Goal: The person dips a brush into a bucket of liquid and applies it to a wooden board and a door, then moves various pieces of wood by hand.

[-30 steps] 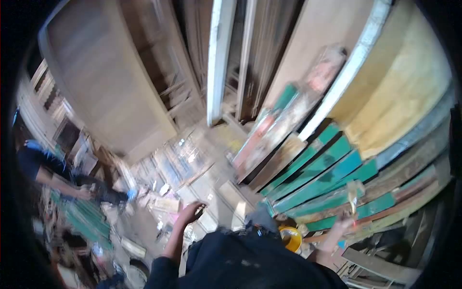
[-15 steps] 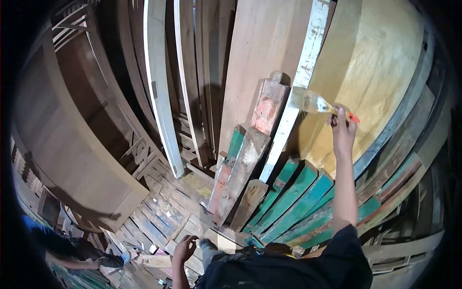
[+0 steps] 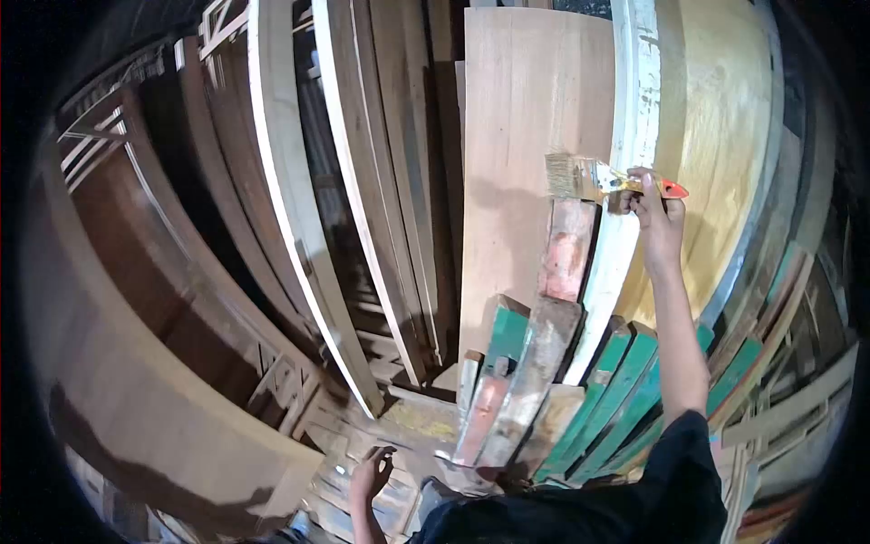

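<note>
My right hand [image 3: 654, 204] is closed round the handle of a wide paintbrush [image 3: 620, 179], whose handle ends in a red-orange tip. The brush lies level and its bristles point left. In this view they overlap the top of a worn reddish post [image 3: 569, 254] and the light brown wood panel [image 3: 517, 118] behind it. Just behind my fingers stands a white-painted board [image 3: 629, 145]. My left hand [image 3: 369, 476] hangs low near my body, fingers loosely curled and apart, with nothing in it.
A yellowish, shiny panel [image 3: 720, 127] leans at the right. Green timbers [image 3: 603, 385] stand upright below it. White-edged boards [image 3: 290, 172] and a large brown panel [image 3: 118, 381] are on the left. Planks [image 3: 412, 420] cover the floor.
The view has turned left and up. The brush has moved left across the white board, its bristles now over the light brown panel. The person at lower left is mostly out of view.
</note>
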### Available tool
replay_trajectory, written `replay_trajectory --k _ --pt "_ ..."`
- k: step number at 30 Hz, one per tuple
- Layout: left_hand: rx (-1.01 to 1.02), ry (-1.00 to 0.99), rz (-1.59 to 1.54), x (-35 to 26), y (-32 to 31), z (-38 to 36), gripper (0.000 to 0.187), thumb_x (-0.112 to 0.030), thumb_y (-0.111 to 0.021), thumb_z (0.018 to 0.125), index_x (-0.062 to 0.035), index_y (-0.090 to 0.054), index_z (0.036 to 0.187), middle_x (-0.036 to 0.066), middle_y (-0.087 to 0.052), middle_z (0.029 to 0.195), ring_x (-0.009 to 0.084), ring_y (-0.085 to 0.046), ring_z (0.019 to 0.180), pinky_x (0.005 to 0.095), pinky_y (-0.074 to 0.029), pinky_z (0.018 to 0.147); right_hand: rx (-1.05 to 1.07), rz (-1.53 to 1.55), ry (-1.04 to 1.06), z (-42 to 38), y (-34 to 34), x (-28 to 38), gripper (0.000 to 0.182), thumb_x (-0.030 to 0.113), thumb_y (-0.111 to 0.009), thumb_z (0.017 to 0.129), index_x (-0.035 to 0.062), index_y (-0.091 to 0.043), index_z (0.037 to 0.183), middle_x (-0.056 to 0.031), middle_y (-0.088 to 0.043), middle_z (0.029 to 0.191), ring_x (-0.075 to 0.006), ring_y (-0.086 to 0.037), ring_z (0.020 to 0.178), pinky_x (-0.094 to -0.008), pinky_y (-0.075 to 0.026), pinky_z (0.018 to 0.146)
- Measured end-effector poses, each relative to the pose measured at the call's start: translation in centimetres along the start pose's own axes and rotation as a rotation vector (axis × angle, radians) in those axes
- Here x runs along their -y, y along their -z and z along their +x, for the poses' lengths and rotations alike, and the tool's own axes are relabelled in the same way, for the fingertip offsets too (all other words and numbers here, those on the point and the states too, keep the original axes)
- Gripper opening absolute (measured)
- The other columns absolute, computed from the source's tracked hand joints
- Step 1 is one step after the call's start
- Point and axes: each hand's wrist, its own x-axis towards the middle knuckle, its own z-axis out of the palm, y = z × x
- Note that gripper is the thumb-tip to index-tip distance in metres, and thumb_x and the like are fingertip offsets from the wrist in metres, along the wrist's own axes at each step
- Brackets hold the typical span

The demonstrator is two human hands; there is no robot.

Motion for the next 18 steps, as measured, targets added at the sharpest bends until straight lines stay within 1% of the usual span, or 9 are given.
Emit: replay_trajectory --k 3,4,7,8,11,13,15,17,18 --pt "-0.021 -0.085 0.048 2.1 7.1 4.0 0.030 -0.009 -0.061 0.088 -0.0169 -0.065 0.117 0.013 -0.065 0.117 0.0356 -0.066 0.100 0.0418 -0.054 0.081 -0.110 0.088 -0.015 1.4 -4.2 -0.8 0.028 0.024 -0.059 0.101 -0.0013 -0.065 0.109 -0.0052 -0.064 0.084 -0.0102 -0.059 0.072 -0.0274 -0.048 0.063" --pt "-0.035 -0.044 -0.006 2.4 8.9 5.1 0.027 -0.008 -0.061 0.089 -0.0147 -0.066 0.114 0.013 -0.066 0.115 0.0354 -0.066 0.099 0.0423 -0.053 0.080 -0.137 0.141 -0.011 2.3 -5.7 -1.3 0.028 0.024 -0.060 0.101 -0.0012 -0.065 0.109 -0.0053 -0.064 0.084 -0.0103 -0.059 0.072 -0.0273 -0.049 0.064" --pt "-0.115 -0.131 -0.011 3.1 12.8 6.9 0.020 -0.005 -0.060 0.088 -0.0072 -0.068 0.106 0.015 -0.067 0.104 0.0372 -0.065 0.093 0.0418 -0.053 0.079 -0.250 0.298 -0.033 4.0 -9.6 -2.1 0.027 0.026 -0.063 0.099 0.0013 -0.062 0.110 -0.0068 -0.066 0.089 -0.0138 -0.062 0.076 -0.0292 -0.049 0.067" --pt "-0.119 -0.151 -0.014 3.8 13.2 7.6 0.020 -0.005 -0.060 0.088 -0.0067 -0.068 0.106 0.015 -0.067 0.103 0.0373 -0.065 0.093 0.0418 -0.053 0.079 -0.228 0.293 -0.025 4.4 -10.1 -3.1 0.028 0.029 -0.063 0.099 0.0025 -0.062 0.108 -0.0090 -0.066 0.091 -0.0150 -0.062 0.077 -0.0304 -0.049 0.065" --pt "-0.094 -0.189 -0.046 7.8 12.1 7.9 0.020 -0.004 -0.059 0.088 -0.0057 -0.067 0.106 0.016 -0.067 0.103 0.0372 -0.065 0.094 0.0419 -0.052 0.080 -0.181 0.321 -0.267 2.9 -12.4 -5.4 0.030 0.032 -0.061 0.099 0.0036 -0.061 0.106 -0.0097 -0.066 0.091 -0.0148 -0.062 0.078 -0.0295 -0.047 0.064" --pt "-0.032 -0.201 -0.083 11.5 10.7 8.1 0.020 -0.004 -0.058 0.088 -0.0057 -0.067 0.107 0.018 -0.066 0.103 0.0364 -0.065 0.096 0.0424 -0.052 0.082 -0.187 0.200 -0.366 1.6 -13.7 -7.7 0.033 0.035 -0.059 0.099 0.0045 -0.061 0.113 -0.0082 -0.066 0.089 -0.0145 -0.063 0.078 -0.0289 -0.046 0.063" --pt "-0.027 0.029 -0.382 11.2 10.9 6.8 0.024 -0.004 -0.061 0.089 -0.0067 -0.068 0.111 0.017 -0.066 0.111 0.0311 -0.063 0.095 0.0410 -0.051 0.084 -0.140 0.248 -0.398 1.2 -13.3 -10.0 0.038 0.035 -0.056 0.099 0.0061 -0.059 0.124 -0.0074 -0.065 0.092 -0.0162 -0.063 0.079 -0.0288 -0.046 0.065" --pt "-0.014 -0.232 -0.153 14.2 10.7 7.1 0.026 -0.006 -0.060 0.090 -0.0062 -0.066 0.116 0.017 -0.066 0.113 0.0305 -0.064 0.091 0.0401 -0.052 0.080 -0.173 0.323 -0.417 1.3 -13.6 -11.1 0.041 0.036 -0.053 0.100 0.0067 -0.058 0.129 -0.0073 -0.065 0.095 -0.0167 -0.062 0.083 -0.0288 -0.046 0.067" --pt "0.047 -0.098 -0.271 12.9 11.9 7.1 0.027 -0.006 -0.061 0.090 -0.0065 -0.066 0.117 0.017 -0.067 0.112 0.0302 -0.064 0.091 0.0396 -0.052 0.081 -0.211 0.376 -0.405 1.8 -14.2 -11.0 0.042 0.036 -0.048 0.100 0.0064 -0.058 0.128 -0.0074 -0.064 0.099 -0.0170 -0.061 0.090 -0.0285 -0.045 0.072"
